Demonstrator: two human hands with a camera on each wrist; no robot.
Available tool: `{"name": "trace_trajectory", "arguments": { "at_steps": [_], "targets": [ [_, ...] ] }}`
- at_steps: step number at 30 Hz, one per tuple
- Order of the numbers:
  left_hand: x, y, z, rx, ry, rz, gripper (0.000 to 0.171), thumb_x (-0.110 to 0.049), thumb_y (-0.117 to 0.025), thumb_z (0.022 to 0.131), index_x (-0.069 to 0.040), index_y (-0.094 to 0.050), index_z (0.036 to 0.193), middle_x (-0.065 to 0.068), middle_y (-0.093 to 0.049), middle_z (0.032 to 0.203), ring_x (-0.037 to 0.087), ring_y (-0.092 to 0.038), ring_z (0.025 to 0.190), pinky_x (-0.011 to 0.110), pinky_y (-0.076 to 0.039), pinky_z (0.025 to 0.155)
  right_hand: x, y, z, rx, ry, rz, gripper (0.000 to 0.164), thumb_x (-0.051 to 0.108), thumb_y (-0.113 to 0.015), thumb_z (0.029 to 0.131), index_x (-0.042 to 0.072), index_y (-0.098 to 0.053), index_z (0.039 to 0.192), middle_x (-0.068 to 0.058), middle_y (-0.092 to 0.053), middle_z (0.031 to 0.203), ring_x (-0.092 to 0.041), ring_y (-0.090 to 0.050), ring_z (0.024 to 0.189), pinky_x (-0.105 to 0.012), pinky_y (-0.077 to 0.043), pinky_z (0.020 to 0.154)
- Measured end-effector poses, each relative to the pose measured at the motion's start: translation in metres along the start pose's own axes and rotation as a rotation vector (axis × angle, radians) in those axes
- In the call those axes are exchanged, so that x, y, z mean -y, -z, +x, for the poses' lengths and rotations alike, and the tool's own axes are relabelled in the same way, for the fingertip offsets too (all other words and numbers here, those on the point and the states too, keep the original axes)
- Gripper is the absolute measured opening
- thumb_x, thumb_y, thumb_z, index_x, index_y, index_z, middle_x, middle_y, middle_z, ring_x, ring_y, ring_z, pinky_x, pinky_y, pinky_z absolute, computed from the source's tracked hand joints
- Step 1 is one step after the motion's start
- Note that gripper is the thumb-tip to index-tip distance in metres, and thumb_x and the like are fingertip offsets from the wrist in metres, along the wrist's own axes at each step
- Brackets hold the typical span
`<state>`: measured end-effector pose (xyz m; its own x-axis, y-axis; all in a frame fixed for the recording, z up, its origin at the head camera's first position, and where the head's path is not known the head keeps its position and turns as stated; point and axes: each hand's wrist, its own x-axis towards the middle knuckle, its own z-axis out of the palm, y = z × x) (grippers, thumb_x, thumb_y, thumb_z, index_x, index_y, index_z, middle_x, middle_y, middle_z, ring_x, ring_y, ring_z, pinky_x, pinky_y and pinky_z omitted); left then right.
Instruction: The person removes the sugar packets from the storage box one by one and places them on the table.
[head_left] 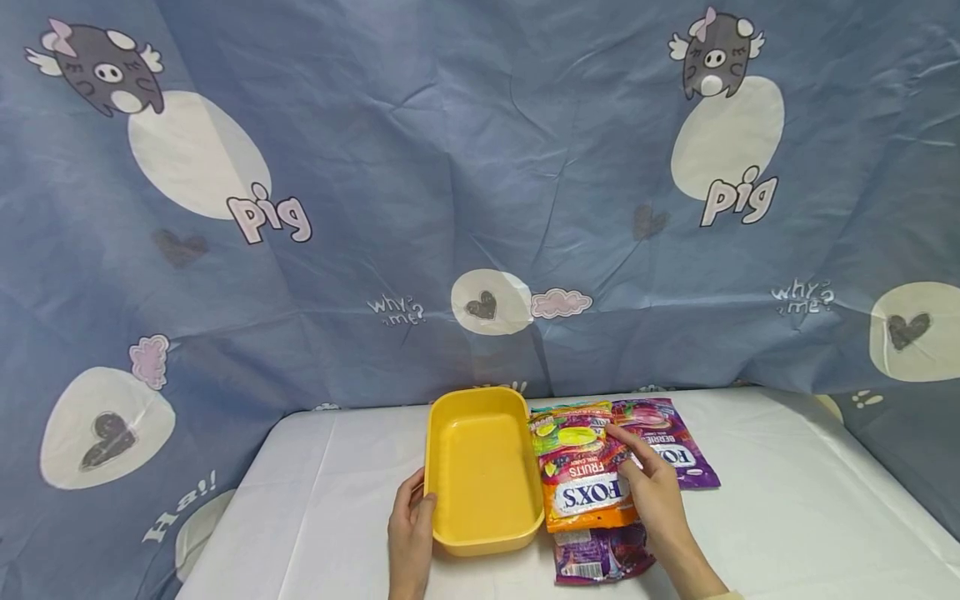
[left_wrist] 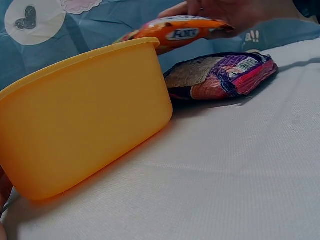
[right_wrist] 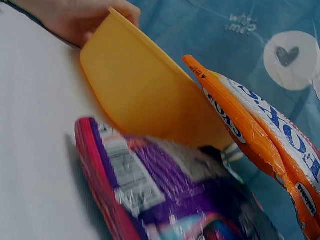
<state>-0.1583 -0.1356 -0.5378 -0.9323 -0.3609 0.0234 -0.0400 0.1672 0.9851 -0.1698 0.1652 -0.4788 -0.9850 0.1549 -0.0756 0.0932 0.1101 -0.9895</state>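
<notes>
A yellow plastic bin (head_left: 486, 547) stands on the table, its inside bare in the head view. My left hand (head_left: 411, 533) holds it at the near left corner, with the thumb by the rim. My right hand (head_left: 656, 492) grips the right edge of an orange bag of Fox's Fruits candy (head_left: 590, 467). The wrist views show this candy bag (left_wrist: 187, 32) raised off the table, beside the bin's right wall. A purple candy bag (left_wrist: 225, 75) lies below it, near the bin. Parts of the right fingers are hidden by the held bag.
Another purple Fox's Berries bag (head_left: 667, 433) lies farther right, partly behind my right hand. A green-edged packet (head_left: 542, 408) peeks out behind the held bag. The white tablecloth (head_left: 337, 500) ends at a blue patterned cloth (head_left: 450, 208) hanging at the back.
</notes>
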Motion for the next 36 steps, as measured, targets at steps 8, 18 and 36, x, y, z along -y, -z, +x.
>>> {"name": "trace_trajectory", "arguments": {
  "at_steps": [8, 18, 36],
  "targets": [
    [0.002, -0.001, -0.001, -0.004, 0.003, 0.005, 0.040, -0.020, -0.049, 0.095, -0.016, -0.047, 0.135, 0.008, -0.054, 0.132, 0.024, -0.055, 0.119, 0.032, -0.054, 0.094, -0.012, 0.030, -0.002, -0.047, -0.063, -0.071, 0.052, 0.006, -0.039, 0.092, 0.027, -0.047, 0.139, -0.001, -0.030, 0.154, -0.022, -0.032, 0.135, -0.033, -0.037, 0.105],
    [0.002, 0.002, -0.001, 0.014, 0.015, -0.004, 0.041, -0.022, -0.048, 0.096, -0.017, -0.045, 0.137, 0.008, -0.051, 0.135, 0.023, -0.053, 0.121, 0.029, -0.054, 0.095, -0.025, 0.061, -0.006, -0.095, -0.131, -0.056, 0.053, 0.004, -0.037, 0.092, 0.020, -0.043, 0.142, -0.006, -0.022, 0.158, -0.026, -0.024, 0.140, -0.050, -0.021, 0.119],
    [-0.001, 0.001, -0.001, 0.024, 0.028, 0.009, 0.042, -0.025, -0.047, 0.096, -0.018, -0.044, 0.138, 0.006, -0.049, 0.138, 0.022, -0.051, 0.124, 0.032, -0.051, 0.100, -0.054, 0.091, -0.002, -0.163, -0.229, -0.103, 0.054, 0.008, -0.035, 0.091, 0.023, -0.042, 0.143, -0.009, -0.022, 0.157, -0.030, -0.021, 0.141, -0.055, -0.019, 0.118]
  ]
}}
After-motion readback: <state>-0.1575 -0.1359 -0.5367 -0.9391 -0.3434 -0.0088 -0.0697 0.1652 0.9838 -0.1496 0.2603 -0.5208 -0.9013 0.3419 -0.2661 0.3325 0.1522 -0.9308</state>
